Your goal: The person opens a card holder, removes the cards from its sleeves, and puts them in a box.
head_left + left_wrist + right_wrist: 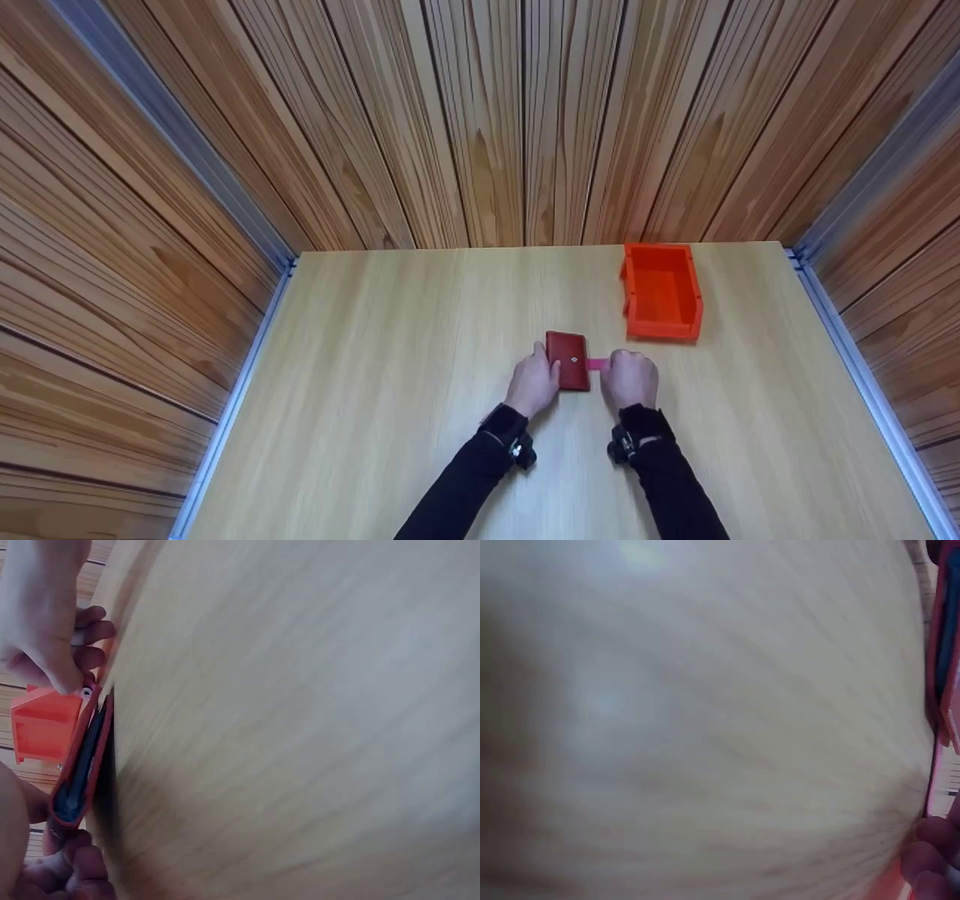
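Observation:
A dark red wallet (568, 361) with a small round metal snap lies on the table in the head view. My left hand (534, 381) grips its left side, thumb on top. From the right edge of the wallet runs a short pink strip (597, 364), and my right hand (631, 379) pinches its outer end with curled fingers. Seen edge-on in the left wrist view, the wallet (81, 757) shows dark layers between its red covers. The right wrist view catches the strip (932, 776) as a thin line running to the right fingers (930, 859).
An orange-red open plastic bin (661, 292) stands at the back right of the light wooden table (375, 375), beyond the right hand. Wood-plank walls (495, 127) with metal corner rails (225, 412) enclose the table at the back and sides.

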The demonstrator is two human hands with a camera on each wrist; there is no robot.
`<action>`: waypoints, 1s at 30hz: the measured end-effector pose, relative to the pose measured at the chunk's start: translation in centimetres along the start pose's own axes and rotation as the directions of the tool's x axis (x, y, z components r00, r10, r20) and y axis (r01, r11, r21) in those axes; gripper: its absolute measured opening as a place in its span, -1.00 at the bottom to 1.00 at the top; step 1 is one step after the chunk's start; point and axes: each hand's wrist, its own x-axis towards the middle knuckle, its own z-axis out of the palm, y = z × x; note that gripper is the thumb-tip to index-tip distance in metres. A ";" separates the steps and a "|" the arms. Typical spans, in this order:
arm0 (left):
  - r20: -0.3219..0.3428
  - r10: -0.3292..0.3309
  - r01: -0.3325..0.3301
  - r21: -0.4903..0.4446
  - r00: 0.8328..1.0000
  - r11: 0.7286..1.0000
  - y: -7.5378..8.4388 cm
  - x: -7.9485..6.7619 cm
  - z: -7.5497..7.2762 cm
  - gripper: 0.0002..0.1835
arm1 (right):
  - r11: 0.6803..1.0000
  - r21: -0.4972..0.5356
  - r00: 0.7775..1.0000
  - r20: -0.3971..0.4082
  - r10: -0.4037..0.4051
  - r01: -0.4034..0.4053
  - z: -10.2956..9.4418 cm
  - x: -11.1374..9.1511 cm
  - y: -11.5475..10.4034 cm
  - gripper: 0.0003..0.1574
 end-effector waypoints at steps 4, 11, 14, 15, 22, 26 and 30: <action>-0.015 0.022 -0.020 0.079 1.000 0.997 -0.1 -0.2 0.2 -0.66 | 0.998 0.026 0.998 0.024 0.059 -0.060 -0.5 0.1 0.1 -0.63; -0.025 0.042 -0.036 0.208 0.999 0.977 0.0 -0.3 0.6 -0.60 | 0.986 0.064 0.986 0.066 0.153 -0.157 -1.1 0.2 0.6 -0.74; -0.031 0.058 -0.049 0.233 0.998 0.971 0.0 -0.3 0.7 -0.61 | 0.982 0.067 0.983 0.068 0.170 -0.175 -1.1 0.2 0.7 -0.77; -0.030 0.062 -0.053 0.239 0.998 0.970 0.1 -0.3 0.7 -0.60 | 0.981 0.068 0.982 0.070 0.178 -0.182 -1.2 0.2 0.7 -0.77; -0.014 0.062 -0.057 0.235 0.998 0.970 -0.1 -0.3 0.7 -0.58 | 0.968 0.087 0.971 0.077 0.228 -0.235 -1.2 0.2 0.7 -0.75; -0.028 0.054 -0.045 0.250 0.998 0.967 0.0 -0.3 0.8 -0.58 | 0.964 0.105 0.968 0.087 0.236 -0.244 -1.2 0.2 0.7 -0.73; -0.061 0.118 -0.091 0.338 0.991 0.937 0.7 -0.2 1.0 -0.67 | 0.964 0.108 0.968 0.097 0.232 -0.242 -1.2 0.3 0.8 -0.73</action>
